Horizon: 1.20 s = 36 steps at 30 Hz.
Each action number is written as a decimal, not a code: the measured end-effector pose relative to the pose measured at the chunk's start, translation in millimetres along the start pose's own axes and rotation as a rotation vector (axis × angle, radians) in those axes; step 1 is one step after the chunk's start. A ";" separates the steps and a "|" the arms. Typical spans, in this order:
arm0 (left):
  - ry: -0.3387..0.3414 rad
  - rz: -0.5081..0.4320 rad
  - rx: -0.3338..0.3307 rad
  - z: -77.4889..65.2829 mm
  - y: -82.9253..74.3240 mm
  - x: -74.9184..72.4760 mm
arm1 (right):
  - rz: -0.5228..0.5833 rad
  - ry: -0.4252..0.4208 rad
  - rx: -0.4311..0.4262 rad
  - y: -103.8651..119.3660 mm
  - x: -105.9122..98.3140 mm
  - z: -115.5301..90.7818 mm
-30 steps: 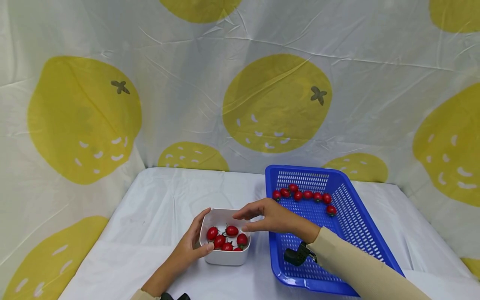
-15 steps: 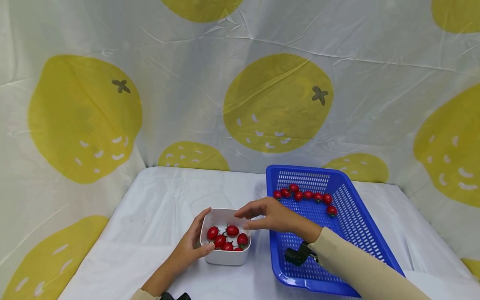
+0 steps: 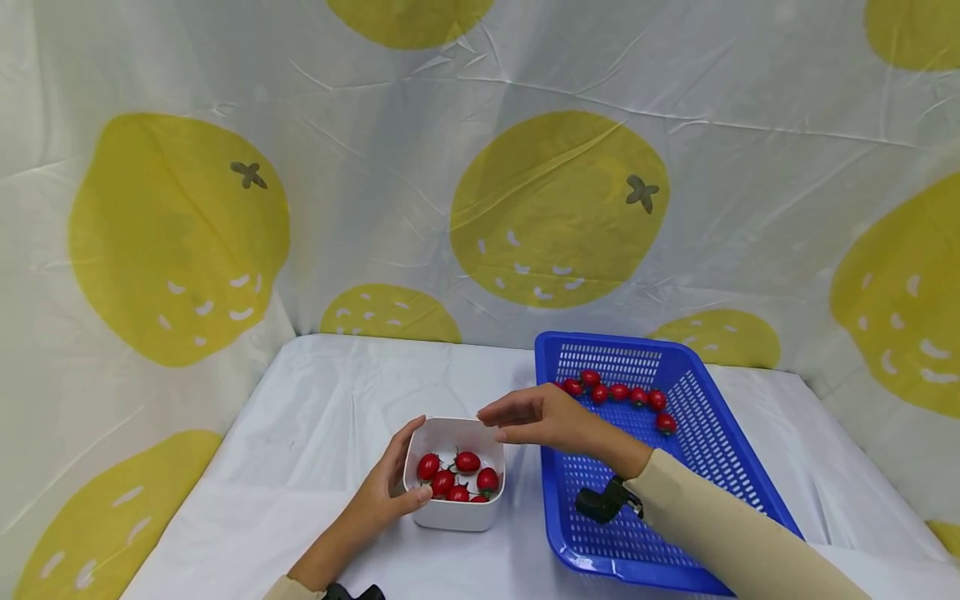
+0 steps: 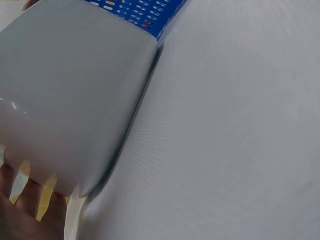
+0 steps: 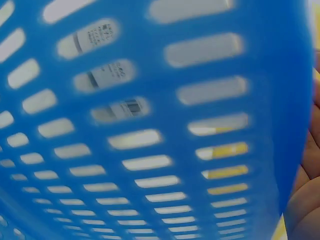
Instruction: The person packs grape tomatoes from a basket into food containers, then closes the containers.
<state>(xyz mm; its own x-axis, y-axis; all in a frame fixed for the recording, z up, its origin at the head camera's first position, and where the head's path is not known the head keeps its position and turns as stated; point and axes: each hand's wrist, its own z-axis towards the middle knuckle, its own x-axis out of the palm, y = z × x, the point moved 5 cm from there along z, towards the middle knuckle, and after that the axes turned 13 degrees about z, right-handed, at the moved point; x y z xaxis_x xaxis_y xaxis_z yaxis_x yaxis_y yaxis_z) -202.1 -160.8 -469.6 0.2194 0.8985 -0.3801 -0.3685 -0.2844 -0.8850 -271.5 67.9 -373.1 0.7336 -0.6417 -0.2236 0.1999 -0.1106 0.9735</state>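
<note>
A square white plastic box stands on the white cloth with several red cherry tomatoes inside. My left hand holds its left side, the thumb along the front rim; in the left wrist view the fingers lie against the box wall. Over the box's right rim hovers my right hand, fingers relaxed with nothing visible between them. To the right lies a blue slotted basket, with more cherry tomatoes toward its back. The basket wall fills most of the right wrist view.
A lemon-print curtain rises behind and beside the cloth-covered table. The right forearm crosses above the basket. Through the slots in the right wrist view, a printed label shows.
My right hand has risen slightly from the box and shifted a little to the right. The left hand keeps its hold on the box, and the tomatoes lie as before.
</note>
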 end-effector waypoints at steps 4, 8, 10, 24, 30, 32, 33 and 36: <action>0.004 -0.006 0.004 0.3 -1.4 0.3 | -0.021 -0.049 0.005 5.3 -8.6 -4.2; 0.002 -0.005 0.007 0.3 -2.6 0.0 | -0.016 -0.094 0.006 6.8 -19.5 -8.1; 0.001 -0.004 0.012 0.2 -2.9 -0.1 | -0.015 -0.112 0.001 6.3 -25.1 -9.9; 0.002 -0.012 0.011 0.1 -0.2 1.4 | -0.016 -0.257 0.020 -8.1 -66.3 -22.3; 0.010 -0.006 0.028 0.2 1.8 1.5 | -0.017 -0.298 0.065 -16.3 -81.1 -26.4; 0.009 -0.001 0.029 0.2 2.0 1.2 | -0.002 -0.301 0.060 -18.5 -85.9 -27.4; 0.009 0.002 0.030 0.2 1.9 1.1 | 0.010 -0.308 0.061 -19.5 -88.5 -28.0; 0.008 0.008 0.029 0.6 0.8 1.2 | 0.000 -0.338 0.073 -23.4 -97.3 -30.7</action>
<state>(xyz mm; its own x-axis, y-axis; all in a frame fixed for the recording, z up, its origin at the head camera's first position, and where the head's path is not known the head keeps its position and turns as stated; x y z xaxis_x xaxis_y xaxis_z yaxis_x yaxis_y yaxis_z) -202.6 -159.8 -470.5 0.2234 0.8937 -0.3890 -0.3963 -0.2814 -0.8739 -327.6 156.3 -375.6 0.4745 -0.8556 -0.2070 0.1440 -0.1566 0.9771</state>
